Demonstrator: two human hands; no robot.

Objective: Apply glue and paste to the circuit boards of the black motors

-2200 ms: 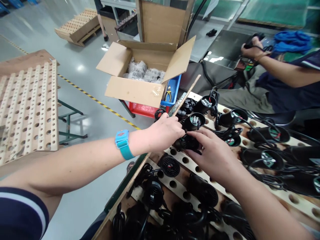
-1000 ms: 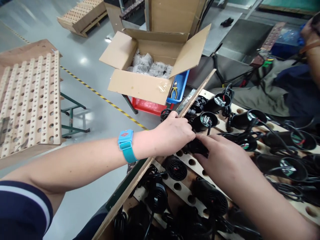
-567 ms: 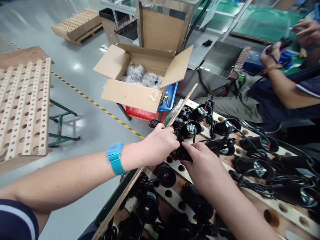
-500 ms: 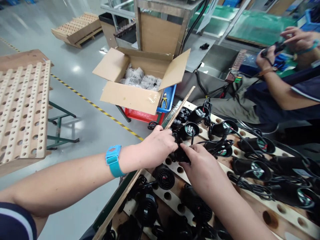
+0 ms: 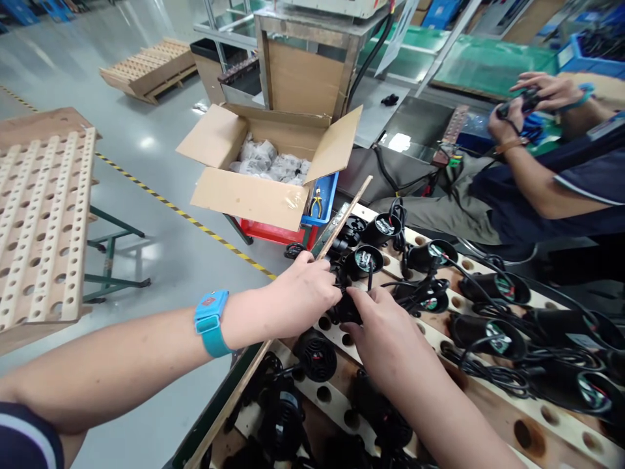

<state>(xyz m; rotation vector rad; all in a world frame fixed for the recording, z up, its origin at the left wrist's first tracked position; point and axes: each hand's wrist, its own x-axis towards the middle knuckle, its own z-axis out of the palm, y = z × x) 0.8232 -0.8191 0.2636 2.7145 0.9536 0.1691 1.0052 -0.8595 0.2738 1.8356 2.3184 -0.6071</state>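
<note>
My left hand (image 5: 310, 293) is closed over the rack's left edge, its curled fingers hiding what they hold. Close beside it, my right hand (image 5: 378, 319) pinches a black round part (image 5: 347, 307) between thumb and fingers; most of that part is covered by both hands. Just beyond stands an open black cylindrical housing (image 5: 364, 262) with a circuit board and a cable inside. Nearer to me, below the left hand, lies a black part with a slotted round face (image 5: 317, 355). All of these are on a wooden rack with holes (image 5: 549, 413).
More black housings with coiled cables (image 5: 493, 335) crowd the rack. Beyond its far end stands an open carton (image 5: 249, 195) of bagged parts, beside a blue bin (image 5: 329, 195) with pliers. Another person's hands (image 5: 527, 107) hold a black part at right. An empty-holed rack (image 5: 43, 221) stands left.
The whole view has shifted slightly, with the rack and hands a little lower and to the left. Both hands stay together at the same black part. The other person's hands have moved left.
</note>
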